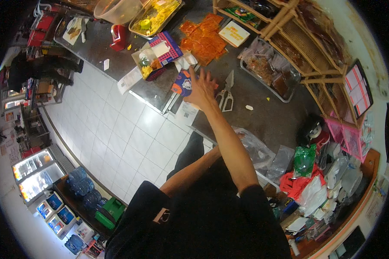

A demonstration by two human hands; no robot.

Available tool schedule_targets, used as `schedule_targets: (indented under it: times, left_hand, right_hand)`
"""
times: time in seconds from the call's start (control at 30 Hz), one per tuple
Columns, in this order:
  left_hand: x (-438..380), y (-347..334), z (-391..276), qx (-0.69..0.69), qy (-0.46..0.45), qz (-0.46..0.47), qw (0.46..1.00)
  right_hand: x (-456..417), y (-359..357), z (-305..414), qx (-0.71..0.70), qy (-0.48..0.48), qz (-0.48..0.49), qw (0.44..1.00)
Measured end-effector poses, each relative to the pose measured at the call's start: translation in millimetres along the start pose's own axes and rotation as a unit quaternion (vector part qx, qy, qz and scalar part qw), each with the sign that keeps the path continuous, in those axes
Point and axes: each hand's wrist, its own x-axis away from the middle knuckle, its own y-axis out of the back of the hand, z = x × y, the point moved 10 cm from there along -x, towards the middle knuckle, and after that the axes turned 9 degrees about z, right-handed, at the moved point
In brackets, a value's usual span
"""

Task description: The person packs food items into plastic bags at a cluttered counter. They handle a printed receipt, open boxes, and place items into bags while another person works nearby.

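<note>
My right hand lies with spread fingers over a purple, orange-patterned cardboard item at the counter's edge; whether the fingers grip it is unclear. My left hand is out of sight, its forearm passing behind the right one. Beside the right hand rest silver kitchen scissors, blades pointing away. An open purple-and-pink food box holds a whitish mound, yellow pieces and orange-brown food. A paper slip overhangs the edge by that box; another slip hangs below my hand. White tissue lies between box and sachets.
Orange sauce sachets lie piled on the dark counter, near a metal tray of bagged food. Farther left are a red tape dispenser and a yellow-food tray. Bamboo shelving borders the right. Another person stands far left.
</note>
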Motion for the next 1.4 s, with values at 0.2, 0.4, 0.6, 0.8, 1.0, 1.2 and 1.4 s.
schedule_targets:
  times: [0.2, 0.4, 0.6, 0.8, 1.0, 1.2, 1.4]
  left_hand:
    - [19.9, 40.6, -4.9, -0.005, 0.288, -0.114, 0.951]
    - [-1.6, 40.9, -29.7, 0.014, 0.203, -0.078, 0.976]
    - [-22.0, 22.5, -62.2, -0.148, 0.06, 0.085, 0.984]
    - [-5.4, 32.0, -19.8, -0.016, 0.281, -0.076, 0.957]
    - [3.5, -7.3, -89.0, -0.379, -0.058, -0.114, 0.916]
    - [36.4, -18.6, -116.5, -0.505, -0.044, -0.06, 0.86]
    - [56.9, -150.2, -186.1, -0.514, -0.169, 0.045, 0.84]
  right_hand:
    - [-60.7, -34.5, -43.6, -0.159, -0.022, 0.143, 0.977]
    - [43.5, 124.2, -51.4, -0.181, 0.035, -0.016, 0.983]
    - [214.9, 55.4, -77.9, -0.222, -0.024, -0.012, 0.975]
    - [269.9, -23.2, -128.8, -0.069, -0.028, 0.0, 0.997]
    - [278.7, -35.4, -167.5, -0.048, -0.133, 0.02, 0.99]
    - [266.7, -40.1, -186.8, -0.034, -0.185, 0.005, 0.982]
    - [272.8, -8.9, -176.0, -0.071, -0.172, -0.107, 0.977]
